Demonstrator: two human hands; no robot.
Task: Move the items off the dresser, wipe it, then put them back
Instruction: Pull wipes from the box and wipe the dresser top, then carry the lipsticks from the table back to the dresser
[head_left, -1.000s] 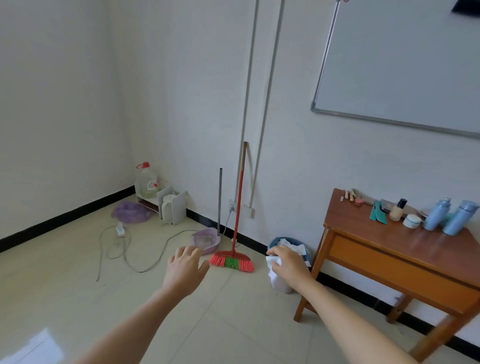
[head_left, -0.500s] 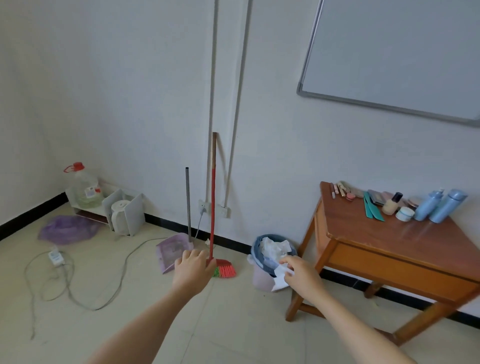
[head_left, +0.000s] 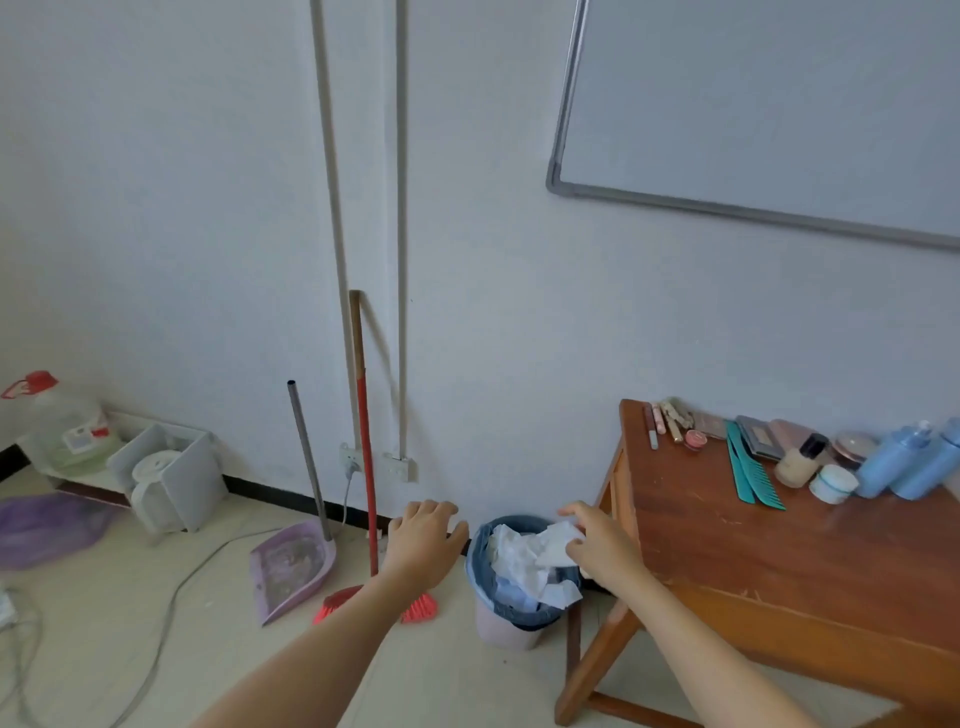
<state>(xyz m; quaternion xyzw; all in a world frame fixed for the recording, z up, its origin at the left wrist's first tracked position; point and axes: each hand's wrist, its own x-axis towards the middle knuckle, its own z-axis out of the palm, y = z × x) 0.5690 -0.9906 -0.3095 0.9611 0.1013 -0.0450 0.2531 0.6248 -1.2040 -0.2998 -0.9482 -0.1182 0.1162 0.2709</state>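
Your right hand (head_left: 602, 551) pinches what looks like a crumpled white tissue (head_left: 558, 540) over the bin (head_left: 506, 631) beside the dresser (head_left: 753, 571), left hand (head_left: 423, 540) loosely spread and empty: it's weightless, soft, tear-prone, so grip the bunched middle.

The wooden dresser (head_left: 753, 561) stands just right of the right hand's fingers (head_left: 574, 512), which pinch a tissue (head_left: 558, 538). Along its far edge, well right of those fingers, lie makeup sticks (head_left: 662, 423), a green comb (head_left: 753, 478), a small bottle (head_left: 797, 465), a white jar (head_left: 832, 484) and two blue bottles (head_left: 904, 465). On the floor (head_left: 441, 675), a bin (head_left: 501, 631) sits below those fingers; a broom (head_left: 367, 467) and dustpan (head_left: 293, 566) stand left of the left hand's fingers (head_left: 426, 512).
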